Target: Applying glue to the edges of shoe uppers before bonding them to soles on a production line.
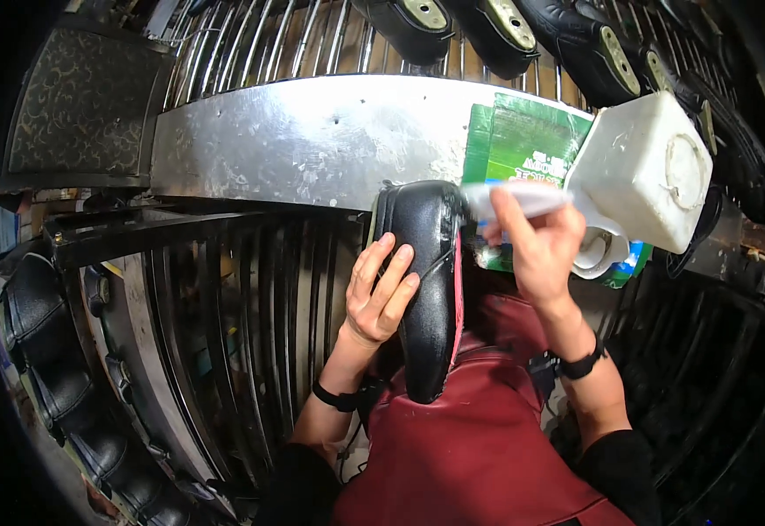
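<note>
Shoe (430, 289), black and glossy with a pink inner edge, stands upright over the maroon apron (470, 438), toe up by the scratched metal shelf (303, 145). The left hand (380, 294) grasps its side, fingers spread flat on the smooth leather. The right hand (536, 245) is clenched round a pale brush handle (523, 197) at the toe; this looks like the coating step, calling for steady, even strokes. A white plastic jug (641, 171) sits beside it.
</note>
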